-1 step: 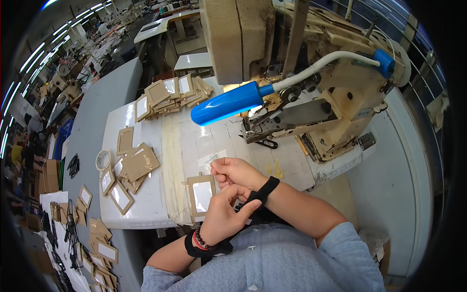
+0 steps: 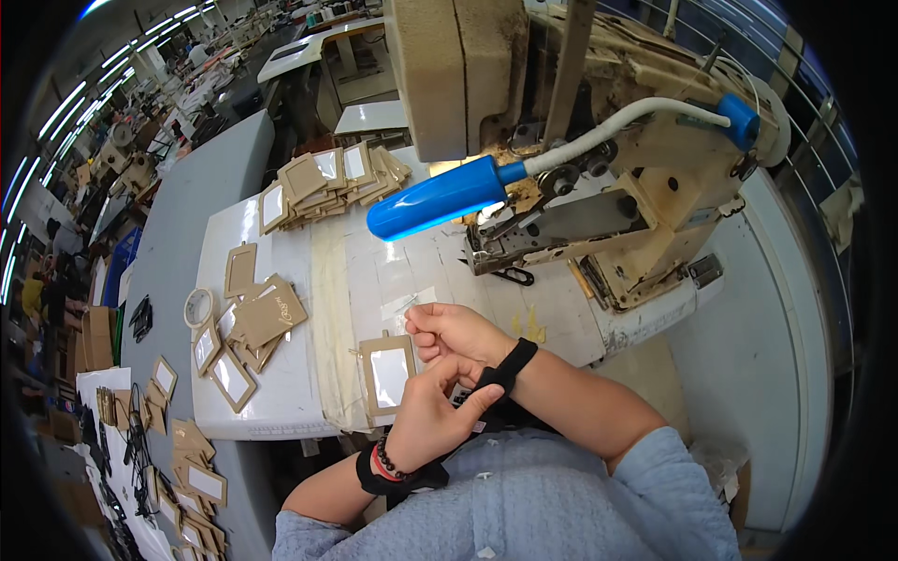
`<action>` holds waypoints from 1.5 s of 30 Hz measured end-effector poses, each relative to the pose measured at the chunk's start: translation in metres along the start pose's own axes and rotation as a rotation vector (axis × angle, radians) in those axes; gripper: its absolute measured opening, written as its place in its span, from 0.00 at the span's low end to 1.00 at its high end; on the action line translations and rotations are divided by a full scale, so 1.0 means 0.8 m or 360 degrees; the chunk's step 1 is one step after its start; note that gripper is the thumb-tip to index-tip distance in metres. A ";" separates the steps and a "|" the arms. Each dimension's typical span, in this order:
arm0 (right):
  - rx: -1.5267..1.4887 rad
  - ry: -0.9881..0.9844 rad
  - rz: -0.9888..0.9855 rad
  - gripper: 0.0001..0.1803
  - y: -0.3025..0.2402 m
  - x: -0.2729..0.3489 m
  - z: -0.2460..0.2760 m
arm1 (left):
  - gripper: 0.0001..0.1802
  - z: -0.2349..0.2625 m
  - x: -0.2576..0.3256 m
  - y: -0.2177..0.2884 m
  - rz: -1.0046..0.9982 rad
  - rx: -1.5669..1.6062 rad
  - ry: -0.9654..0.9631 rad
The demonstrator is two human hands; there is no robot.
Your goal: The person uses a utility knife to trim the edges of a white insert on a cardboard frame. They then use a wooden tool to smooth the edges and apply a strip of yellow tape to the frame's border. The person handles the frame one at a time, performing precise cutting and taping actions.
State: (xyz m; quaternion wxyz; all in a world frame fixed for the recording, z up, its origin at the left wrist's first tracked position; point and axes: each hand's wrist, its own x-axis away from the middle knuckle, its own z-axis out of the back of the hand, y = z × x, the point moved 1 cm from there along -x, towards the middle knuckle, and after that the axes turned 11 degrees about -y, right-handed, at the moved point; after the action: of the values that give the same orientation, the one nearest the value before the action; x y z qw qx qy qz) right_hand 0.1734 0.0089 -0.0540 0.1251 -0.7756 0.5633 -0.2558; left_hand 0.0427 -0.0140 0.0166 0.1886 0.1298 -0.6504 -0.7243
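My left hand (image 2: 432, 411) reaches across to my right wrist, its thumb and fingers closed on the black wristband (image 2: 506, 367) there. Loosely curled in front of it is my right hand (image 2: 456, 334), with nothing visible in its fingers. Beside both hands a tan card holder (image 2: 367, 376) with a white window lies on the white machine table, its right edge partly covered by my left hand. A second black band (image 2: 372, 474) and a beaded bracelet (image 2: 390, 467) circle my left wrist.
A beige sewing machine (image 2: 673, 182) with a blue lamp (image 2: 440, 198) stands ahead. Tan holders lie in a far pile (image 2: 304, 179) and a left pile (image 2: 268, 318), near a tape roll (image 2: 198, 307). More holders (image 2: 201, 481) and black cords (image 2: 137, 458) lie at lower left. Small black scissors (image 2: 514, 276) rest by the machine.
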 end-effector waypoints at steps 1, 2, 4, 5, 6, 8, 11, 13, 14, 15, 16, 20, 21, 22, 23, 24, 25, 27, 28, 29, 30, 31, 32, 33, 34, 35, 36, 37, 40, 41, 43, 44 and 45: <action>0.0199 0.0095 0.0107 0.10 0.000 -0.001 0.002 | 0.08 -0.002 0.001 -0.002 -0.0016 -0.0013 -0.0021; 0.0400 0.0187 0.0206 0.10 -0.001 -0.002 -0.002 | 0.08 -0.003 0.003 -0.004 -0.0031 -0.0024 -0.0034; 0.1154 0.0456 0.0557 0.06 -0.004 -0.006 -0.006 | 0.08 -0.006 0.005 -0.023 -0.0015 -0.0033 -0.0027; 0.1537 0.0528 0.0832 0.06 -0.007 -0.005 -0.007 | 0.08 -0.007 0.005 -0.029 -0.0008 -0.0037 -0.0026; 0.1918 0.0595 0.1111 0.05 -0.008 -0.002 -0.006 | 0.09 -0.008 0.004 -0.031 0.0056 0.0031 -0.0036; 0.2562 0.0620 0.1574 0.05 -0.006 0.001 -0.013 | 0.11 -0.011 0.002 -0.032 0.0189 0.0170 -0.0056; 0.2912 0.0536 0.1350 0.03 -0.014 0.005 -0.020 | 0.11 -0.012 0.000 -0.032 0.0190 0.0185 0.0003; 0.2894 0.0603 0.1266 0.04 -0.017 0.004 -0.018 | 0.13 -0.015 0.003 -0.031 -0.0016 -0.0249 0.0171; 0.2810 0.0664 0.1263 0.04 -0.020 0.002 -0.019 | 0.14 -0.016 0.003 -0.028 -0.0123 -0.0469 0.0256; 0.2726 0.0723 0.1258 0.05 -0.023 0.001 -0.019 | 0.14 -0.017 0.003 -0.021 -0.0284 -0.0654 0.0386; 0.2620 0.0717 0.1200 0.04 -0.026 0.000 -0.018 | 0.15 -0.017 0.002 -0.010 -0.0446 -0.0837 0.0517; 0.2172 0.0606 0.1014 0.03 -0.032 0.002 -0.018 | 0.19 -0.001 0.003 -0.006 -0.0607 -0.0934 0.0712; 0.2055 0.0557 0.0971 0.03 -0.032 0.004 -0.019 | 0.20 0.005 0.005 -0.010 -0.0569 -0.0828 0.0670; 0.1960 0.0490 0.0918 0.04 -0.035 0.003 -0.017 | 0.24 0.009 0.009 -0.012 -0.0416 -0.0762 0.0524; 0.1910 0.0487 0.0894 0.04 -0.035 0.004 -0.018 | 0.25 0.008 0.010 -0.016 -0.0313 -0.0659 0.0405; 0.1860 0.0484 0.0869 0.04 -0.035 0.005 -0.019 | 0.26 0.005 0.009 -0.021 -0.0212 -0.0556 0.0285; 0.1810 0.0483 0.0845 0.04 -0.035 0.006 -0.020 | 0.27 0.001 0.009 -0.028 -0.0112 -0.0452 0.0164; 0.1764 0.0443 0.0855 0.04 -0.032 0.007 -0.024 | 0.28 -0.005 0.008 -0.041 -0.0062 -0.0340 -0.0001; 0.1741 0.0424 0.0861 0.04 -0.031 0.008 -0.026 | 0.28 -0.007 0.007 -0.052 -0.0029 -0.0256 -0.0063; 0.1720 0.0388 0.0867 0.04 -0.029 0.009 -0.030 | 0.29 -0.008 0.006 -0.063 0.0003 -0.0169 -0.0123; 0.1699 0.0352 0.0873 0.04 -0.028 0.011 -0.035 | 0.26 -0.010 0.004 -0.069 -0.0041 -0.0021 -0.0142; 0.1677 0.0316 0.0878 0.05 -0.027 0.012 -0.038 | 0.26 -0.010 0.005 -0.071 -0.0025 0.0018 -0.0187; 0.1744 0.0317 0.0933 0.04 -0.027 0.014 -0.038 | 0.25 -0.009 0.004 -0.071 -0.0012 0.0058 -0.0240; 0.1811 0.0316 0.0987 0.03 -0.026 0.016 -0.039 | 0.25 -0.009 0.004 -0.071 -0.0024 0.0102 -0.0271; 0.1878 0.0313 0.1040 0.03 -0.025 0.017 -0.040 | 0.25 -0.010 0.003 -0.071 -0.0035 0.0146 -0.0301; 0.2091 0.0297 0.1160 0.02 -0.026 0.019 -0.045 | 0.25 -0.012 0.004 -0.072 -0.0066 0.0195 -0.0300; 0.2303 0.0274 0.1281 0.02 -0.028 0.023 -0.053 | 0.24 -0.012 0.005 -0.072 -0.0043 0.0233 -0.0328; 0.2513 0.0242 0.1404 0.02 -0.028 0.025 -0.057 | 0.24 -0.011 0.006 -0.072 -0.0020 0.0271 -0.0357; 0.2915 -0.0027 0.1664 0.05 -0.024 0.028 -0.056 | 0.24 -0.005 0.008 -0.064 0.0153 0.0251 -0.0514; 0.2951 -0.0036 0.1630 0.06 -0.023 0.030 -0.054 | 0.24 -0.006 0.007 -0.060 0.0182 0.0167 -0.0535; 0.3024 -0.0092 0.1561 0.08 -0.018 0.034 -0.058 | 0.24 -0.007 0.008 -0.058 0.0205 0.0006 -0.0519; 0.2880 -0.0053 0.1567 0.06 -0.016 0.033 -0.062 | 0.24 -0.008 0.007 -0.058 0.0202 -0.0078 -0.0501; 0.2676 0.0012 0.1407 0.04 -0.014 0.033 -0.066 | 0.25 -0.009 0.008 -0.059 0.0202 -0.0163 -0.0486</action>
State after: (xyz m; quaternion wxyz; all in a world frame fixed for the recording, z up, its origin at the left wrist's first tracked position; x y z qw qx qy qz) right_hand 0.1606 -0.0073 0.0022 0.7262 -0.1471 0.4375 -0.5095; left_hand 0.0356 -0.0196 -0.0304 0.1392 -0.0327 -0.6407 -0.7543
